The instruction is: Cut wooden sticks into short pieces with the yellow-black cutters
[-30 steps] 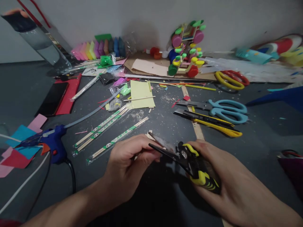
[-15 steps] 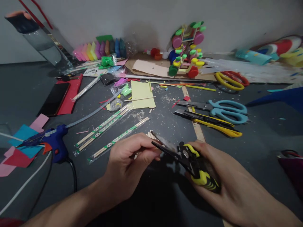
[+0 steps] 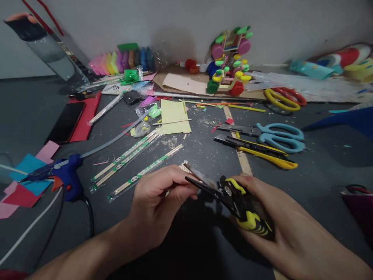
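Observation:
My right hand [image 3: 268,217] is wrapped round the black and yellow grips of a pair of shears [image 3: 233,194]. Their blades stand apart and point left, with the tips right beside the fingertips of my left hand [image 3: 163,202]. Thumb and index finger of that left hand are pinched together; what lies between them is hidden by the fingers. Just beyond the knuckles is a row of short pale wooden sticks [image 3: 185,166], partly covered by the hand. Wrapped chopsticks [image 3: 145,171] lie on the dark table to the left of the sticks.
A blue glue gun [image 3: 70,179] lies at left over coloured paper. Blue-handled scissors [image 3: 279,138] and a yellow-black utility knife [image 3: 262,149] lie at right. Small toy cars [image 3: 230,77] stand at the back by the wall. A water bottle [image 3: 52,54] is at far left.
Almost nothing differs. The shears and my right hand have shifted very slightly; both hands keep the same hold and the table things stay put.

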Tool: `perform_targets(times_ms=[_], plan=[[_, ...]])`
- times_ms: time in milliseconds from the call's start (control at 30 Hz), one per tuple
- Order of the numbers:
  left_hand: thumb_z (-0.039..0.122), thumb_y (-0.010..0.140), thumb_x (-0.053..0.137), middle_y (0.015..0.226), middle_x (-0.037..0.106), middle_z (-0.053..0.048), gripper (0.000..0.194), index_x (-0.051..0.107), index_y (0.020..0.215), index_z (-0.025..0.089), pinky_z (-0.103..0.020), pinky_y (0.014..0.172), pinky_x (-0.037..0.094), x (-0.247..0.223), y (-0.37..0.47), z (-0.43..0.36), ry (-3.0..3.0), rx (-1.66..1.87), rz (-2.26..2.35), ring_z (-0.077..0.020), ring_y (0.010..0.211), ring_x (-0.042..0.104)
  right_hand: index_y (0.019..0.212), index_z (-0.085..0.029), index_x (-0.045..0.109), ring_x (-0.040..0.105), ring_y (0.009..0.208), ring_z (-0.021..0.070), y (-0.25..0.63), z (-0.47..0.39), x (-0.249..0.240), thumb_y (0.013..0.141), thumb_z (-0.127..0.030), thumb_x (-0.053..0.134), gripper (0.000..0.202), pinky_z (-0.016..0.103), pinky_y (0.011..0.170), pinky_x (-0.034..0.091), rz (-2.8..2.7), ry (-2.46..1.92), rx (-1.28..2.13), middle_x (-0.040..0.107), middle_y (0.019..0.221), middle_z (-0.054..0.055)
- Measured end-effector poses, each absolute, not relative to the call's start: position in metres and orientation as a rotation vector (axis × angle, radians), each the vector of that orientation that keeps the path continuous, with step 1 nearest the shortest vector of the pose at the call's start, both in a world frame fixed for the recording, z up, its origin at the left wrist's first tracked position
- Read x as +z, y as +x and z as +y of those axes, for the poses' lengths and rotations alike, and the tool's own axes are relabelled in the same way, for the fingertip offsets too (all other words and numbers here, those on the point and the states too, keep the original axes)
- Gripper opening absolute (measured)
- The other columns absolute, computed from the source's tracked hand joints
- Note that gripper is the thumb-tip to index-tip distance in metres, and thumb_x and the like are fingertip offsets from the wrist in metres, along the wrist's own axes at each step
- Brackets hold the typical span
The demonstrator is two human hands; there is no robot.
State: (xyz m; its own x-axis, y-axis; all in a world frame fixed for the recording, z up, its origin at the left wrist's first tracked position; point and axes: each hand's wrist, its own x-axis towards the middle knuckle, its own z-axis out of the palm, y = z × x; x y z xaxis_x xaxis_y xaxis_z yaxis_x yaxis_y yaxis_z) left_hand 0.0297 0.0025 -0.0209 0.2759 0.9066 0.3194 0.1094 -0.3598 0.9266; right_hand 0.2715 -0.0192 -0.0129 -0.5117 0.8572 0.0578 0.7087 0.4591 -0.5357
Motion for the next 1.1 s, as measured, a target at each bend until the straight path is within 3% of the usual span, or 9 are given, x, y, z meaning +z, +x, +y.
perform_targets(times_ms=[367, 467, 633, 900, 1100], plan=[[0.01, 0.092, 0.059, 0.069, 0.072, 0.0, 0.021, 0.066, 0.075, 0.018, -0.021, 0.06, 0.051, -0.018, 0.0328, 0.0031, 1.707, 1.134, 1.017, -0.0104, 0.062, 0.065, 0.087, -0.024, 0.046, 0.063, 0.062, 0.0195, 0.2698, -0.0205, -0.0127, 0.083, -0.023, 0.053, 0.008, 0.03, 0.052, 0.05, -2.409, -1.367, 0.602, 0.064, 0.075, 0.003], [0.011, 0.091, 0.059, 0.068, 0.072, 0.0, 0.02, 0.066, 0.075, 0.019, -0.022, 0.058, 0.051, -0.0166, 0.0335, 0.0018, 1.684, 1.129, 1.032, -0.0108, 0.06, 0.065, 0.091, -0.024, 0.047, 0.062, 0.06, 0.0184, 0.2703, -0.0205, -0.0154, 0.085, -0.022, 0.051, 0.008, 0.029, 0.05, 0.049, -2.36, -1.358, 0.58, 0.064, 0.074, 0.001], [0.009, 0.09, 0.06, 0.069, 0.073, 0.002, 0.018, 0.067, 0.076, 0.02, -0.021, 0.062, 0.053, -0.0157, 0.0338, 0.0021, 1.586, 1.14, 1.056, -0.0109, 0.063, 0.066, 0.111, -0.024, 0.047, 0.067, 0.073, 0.0164, 0.2692, -0.0171, -0.0123, 0.085, -0.022, 0.055, 0.027, 0.025, 0.061, 0.054, -2.341, -1.35, 0.672, 0.067, 0.09, 0.002], [0.004, 0.09, 0.056, 0.073, 0.072, 0.001, 0.021, 0.066, 0.078, 0.019, -0.02, 0.065, 0.052, -0.0187, 0.0313, 0.0039, 1.644, 1.141, 0.988, -0.0094, 0.067, 0.066, 0.102, -0.025, 0.047, 0.066, 0.072, 0.0186, 0.2705, -0.0174, -0.0108, 0.083, -0.022, 0.055, 0.021, 0.028, 0.059, 0.054, -2.384, -1.325, 0.636, 0.065, 0.086, 0.003], [0.004, 0.091, 0.057, 0.071, 0.072, 0.0, 0.02, 0.067, 0.079, 0.018, -0.02, 0.063, 0.052, -0.017, 0.0318, 0.0053, 1.697, 1.154, 0.965, -0.0094, 0.065, 0.065, 0.097, -0.026, 0.051, 0.066, 0.069, 0.0166, 0.2692, -0.0174, -0.0074, 0.081, -0.02, 0.058, 0.018, 0.026, 0.057, 0.054, -2.343, -1.337, 0.812, 0.067, 0.085, 0.001]])
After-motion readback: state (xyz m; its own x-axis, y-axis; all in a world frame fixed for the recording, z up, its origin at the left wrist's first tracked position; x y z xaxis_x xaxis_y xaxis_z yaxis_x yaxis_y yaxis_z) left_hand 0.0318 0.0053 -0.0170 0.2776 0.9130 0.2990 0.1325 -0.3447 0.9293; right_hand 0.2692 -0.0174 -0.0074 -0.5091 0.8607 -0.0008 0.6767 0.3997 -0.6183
